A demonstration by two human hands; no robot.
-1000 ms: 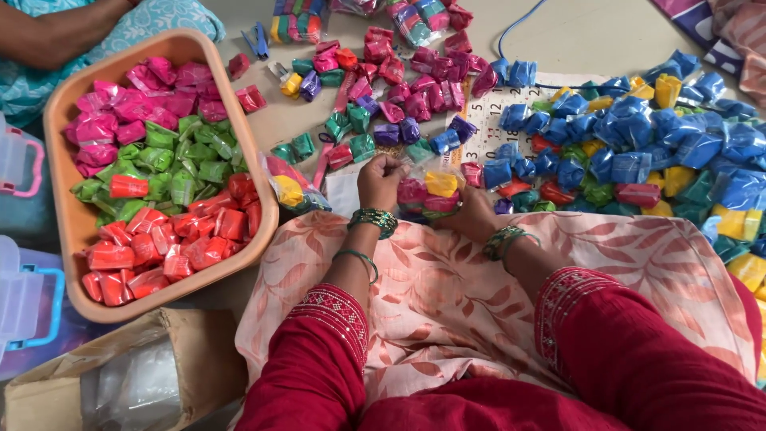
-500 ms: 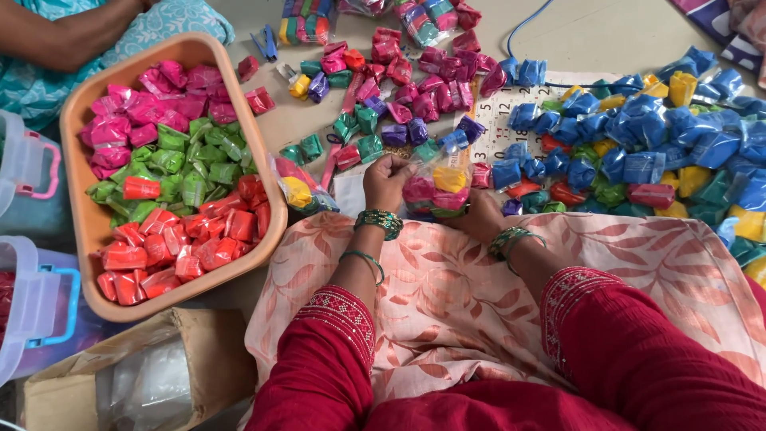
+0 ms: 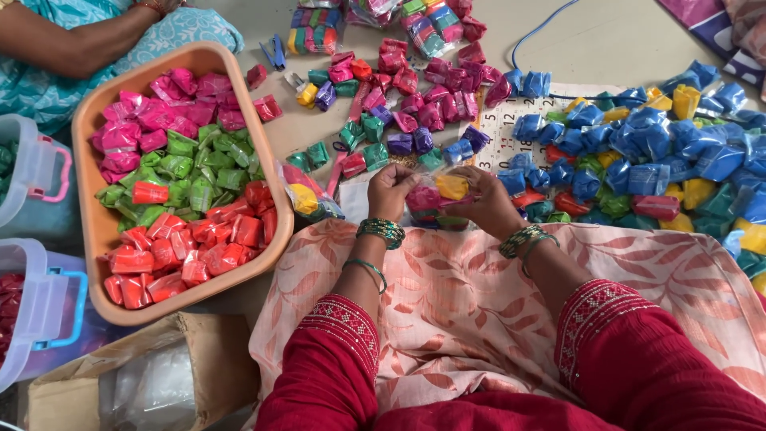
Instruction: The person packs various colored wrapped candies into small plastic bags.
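Note:
My left hand (image 3: 388,190) and my right hand (image 3: 488,201) together hold a clear plastic bag (image 3: 437,199) just beyond my lap. The bag holds small coloured packets, with a yellow one (image 3: 452,187) and a pink one (image 3: 422,197) showing at the top. Both wrists wear green and gold bangles, and my sleeves are red. A peach leaf-patterned cloth (image 3: 447,295) covers my lap. A second filled clear bag (image 3: 307,198) lies on the floor just left of my left hand.
An orange tub (image 3: 96,231) at left holds pink, green and red packets. Loose packets cover the floor ahead; a blue and yellow heap (image 3: 654,160) lies right. Another person's arm (image 3: 88,44) is top left. Clear plastic boxes (image 3: 32,168) and a cardboard box (image 3: 144,375) stand left.
My hands stay on the bag and have only shifted slightly. The view has tilted, bringing the cardboard box at lower left further into sight.

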